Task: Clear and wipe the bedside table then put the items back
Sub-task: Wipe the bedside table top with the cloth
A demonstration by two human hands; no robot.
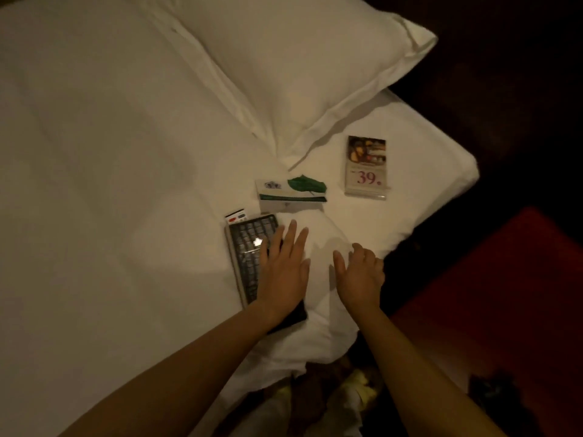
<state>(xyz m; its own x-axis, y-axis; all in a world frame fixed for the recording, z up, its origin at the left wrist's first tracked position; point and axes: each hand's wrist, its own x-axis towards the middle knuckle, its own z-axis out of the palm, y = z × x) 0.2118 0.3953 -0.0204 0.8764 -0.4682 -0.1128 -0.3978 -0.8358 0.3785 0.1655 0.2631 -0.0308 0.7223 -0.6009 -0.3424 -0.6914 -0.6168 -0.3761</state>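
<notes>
On the white bed lie a grey keypad device [249,247], a small card with red and blue marks [236,216] at its top, a white card with a green leaf [291,192] and a clear stand with a menu card marked 39 [366,167]. A white cloth [325,247] lies bunched between my hands. My left hand [284,269] lies flat with straight fingers over the keypad device's right side and the cloth's edge. My right hand [361,272] rests on the cloth with fingers loosely bent. The bedside table is out of view.
A white pillow [299,74] lies behind the items. The bed's corner [457,171] ends at the right, beyond it a dark floor and a red surface [504,294]. Crumpled fabric [347,392] sits at the bed's near edge.
</notes>
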